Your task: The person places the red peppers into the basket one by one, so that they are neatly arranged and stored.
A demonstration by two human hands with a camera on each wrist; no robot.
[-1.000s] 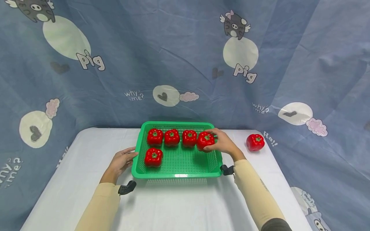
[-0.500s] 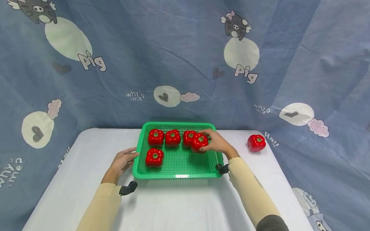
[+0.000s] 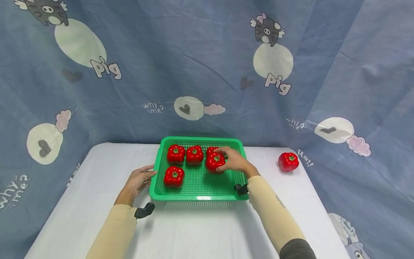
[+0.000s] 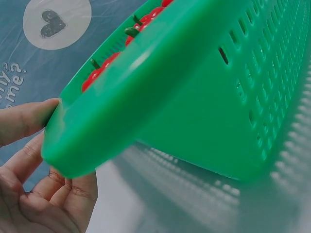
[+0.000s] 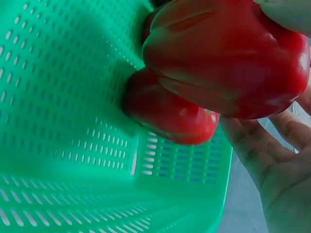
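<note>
A red bell pepper (image 3: 215,164) is gripped between the thumb and fingers of my right hand (image 3: 233,160), above the basket floor. In the right wrist view the held pepper (image 5: 228,58) overlaps another red pepper (image 5: 170,109) behind it. My left hand (image 3: 138,180) is at the left end of the green plastic basket (image 3: 200,198). In the left wrist view its thumb touches the rim (image 4: 92,131) from above, with the fingers curled beneath. Inside the basket, two peppers stand at the back left (image 3: 176,154) and one at the front left (image 3: 174,177).
One more red pepper (image 3: 288,162) lies on the white table (image 3: 200,233), right of the basket. A blue patterned cloth (image 3: 155,72) hangs close behind the table's back edge. Black camera mounts (image 3: 144,210) stick out from both wrists.
My right hand has carried its pepper leftward over the basket, now in front of the back-row pepper there. The left hand has stayed at the basket's rim.
</note>
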